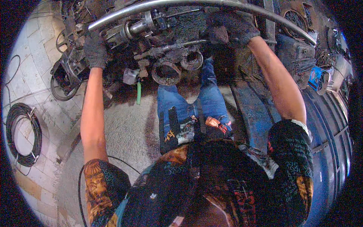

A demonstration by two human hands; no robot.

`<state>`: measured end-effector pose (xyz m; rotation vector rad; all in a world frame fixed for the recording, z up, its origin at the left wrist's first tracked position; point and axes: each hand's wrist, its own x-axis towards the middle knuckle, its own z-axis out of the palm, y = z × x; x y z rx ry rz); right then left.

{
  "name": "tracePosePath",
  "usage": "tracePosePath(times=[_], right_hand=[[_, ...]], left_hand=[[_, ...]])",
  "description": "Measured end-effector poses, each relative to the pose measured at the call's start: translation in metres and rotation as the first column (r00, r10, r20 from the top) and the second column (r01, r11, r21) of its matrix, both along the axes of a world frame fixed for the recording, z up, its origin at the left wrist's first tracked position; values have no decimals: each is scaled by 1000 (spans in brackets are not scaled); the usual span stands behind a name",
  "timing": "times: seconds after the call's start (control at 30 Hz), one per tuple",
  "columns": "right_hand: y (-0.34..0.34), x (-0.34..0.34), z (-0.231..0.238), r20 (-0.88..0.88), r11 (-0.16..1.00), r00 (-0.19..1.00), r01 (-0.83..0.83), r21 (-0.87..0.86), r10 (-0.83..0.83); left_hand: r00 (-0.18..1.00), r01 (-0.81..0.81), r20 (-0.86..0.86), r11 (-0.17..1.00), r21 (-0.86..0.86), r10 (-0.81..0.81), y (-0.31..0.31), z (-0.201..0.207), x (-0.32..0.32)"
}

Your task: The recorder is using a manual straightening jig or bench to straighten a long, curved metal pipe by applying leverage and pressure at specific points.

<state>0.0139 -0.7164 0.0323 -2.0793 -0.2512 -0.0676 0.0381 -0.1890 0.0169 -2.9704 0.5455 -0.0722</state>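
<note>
My left hand, in a dark knitted glove, is at the machine just below the left end of a long, shiny metal bar. The bar crosses the top of my view, above both my hands, and its right end stands out beyond my right glove. My left fingers blend into the dark metal, so I cannot tell how tightly they are closed or on what. My right hand, gloved the same, is under the bar beside a dark, rusty block; I cannot tell whether that grip is narrow or wide either. Between my hands sits a greasy cylindrical machine part, with two round metal cups lower down and a green strip hanging to their left.

As for writing, my black patterned T-shirt carries teal lettering on the right sleeve and red lettering on the front, distorted by the lens. A blue printed box stands at my right, near a bundle of thin rods; its print is too small to read. A coil of black cable lies on the tiles at my left.
</note>
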Motion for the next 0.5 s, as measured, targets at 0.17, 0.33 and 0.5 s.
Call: tracePosePath(times=[0.17, 0.33, 0.5], right_hand=[[-16, -24, -29, -260, 995, 961, -95, 17, 96], [-29, -49, -63, -452, 984, 875, -169, 51, 173], [-32, -54, -70, -661, 885, 704, 98, 455, 262]], left_hand=[[996, -83, -31, 980, -182, 78, -30, 20, -4], [984, -168, -88, 963, -211, 153, -33, 24, -9], [855, -505, -327, 792, -344, 403, -67, 47, -8]])
